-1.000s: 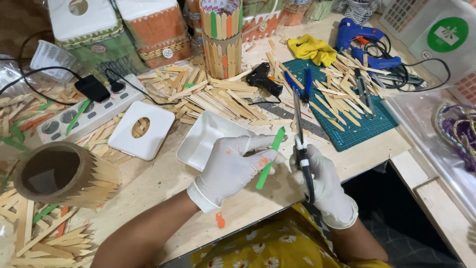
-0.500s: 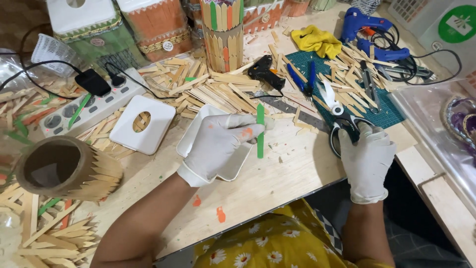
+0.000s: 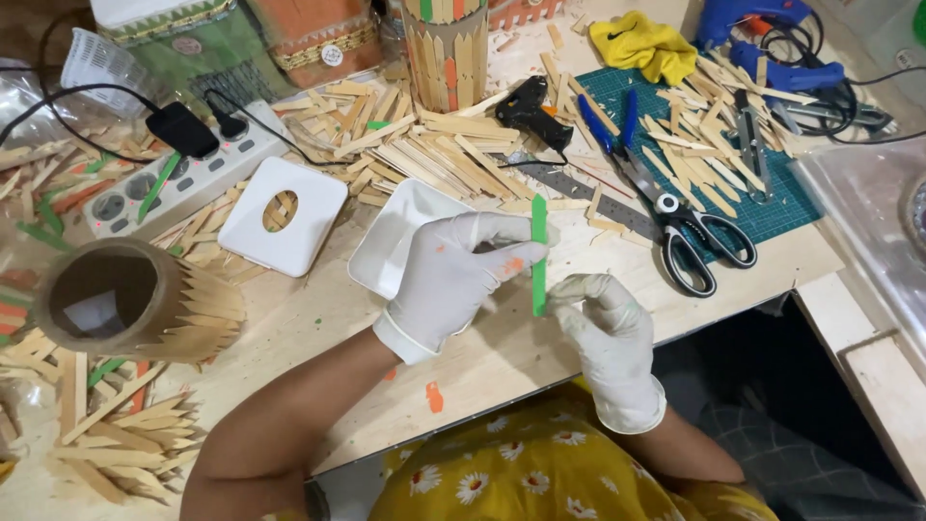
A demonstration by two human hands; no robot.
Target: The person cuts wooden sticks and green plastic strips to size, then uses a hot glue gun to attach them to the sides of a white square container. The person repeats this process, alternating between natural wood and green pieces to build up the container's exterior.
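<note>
The green craft stick (image 3: 539, 255) is a flat, narrow strip with rounded ends, painted bright green on the face I see. It stands nearly vertical in the middle of the frame, just above the table's (image 3: 289, 318) near edge. My left hand (image 3: 453, 275) pinches it at mid-length between thumb and fingertips. My right hand (image 3: 603, 323) touches its lower end from the right.

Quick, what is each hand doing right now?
Left hand: closed on the green stick, pinching it upright.
Right hand: fingertips on the stick's lower end; a full grip cannot be told.
</note>
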